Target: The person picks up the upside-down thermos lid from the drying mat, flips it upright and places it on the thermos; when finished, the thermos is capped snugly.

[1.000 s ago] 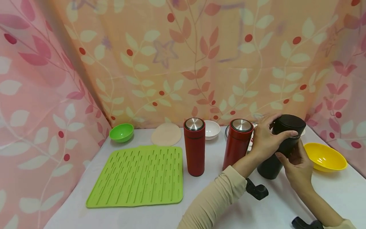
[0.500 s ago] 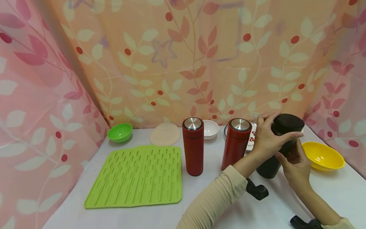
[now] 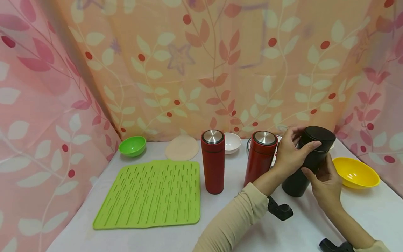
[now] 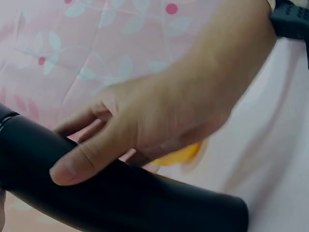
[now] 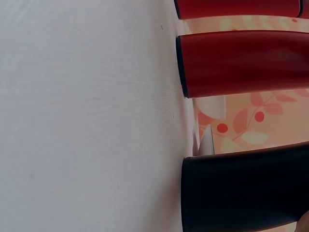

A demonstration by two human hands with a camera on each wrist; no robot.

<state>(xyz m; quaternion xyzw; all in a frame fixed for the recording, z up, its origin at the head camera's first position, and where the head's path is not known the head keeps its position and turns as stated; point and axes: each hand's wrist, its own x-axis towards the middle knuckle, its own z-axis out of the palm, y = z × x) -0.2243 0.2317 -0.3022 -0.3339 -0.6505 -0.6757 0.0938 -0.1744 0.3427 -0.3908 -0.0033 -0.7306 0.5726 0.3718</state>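
1. Centrally, covering most of the table [image 3: 371,210]: one green mat [image 3: 151,194], lying flat at the left, well apart from both hands.
2. Standing upright in a row: two red flasks [image 3: 213,161], lids on; tilting beside them at the right, one black flask [image 3: 306,159], base resting on the table.
3. Steadying that black flask, probably for turning its lid: left hand [image 3: 291,154] curling round the top, thumb across the front; right hand [image 3: 325,182] wrapping the body lower down.
4. Sitting along the back: three bowls, yellow [image 3: 357,172], green [image 3: 133,146], white [image 3: 233,141]; one beige disc [image 3: 182,147].
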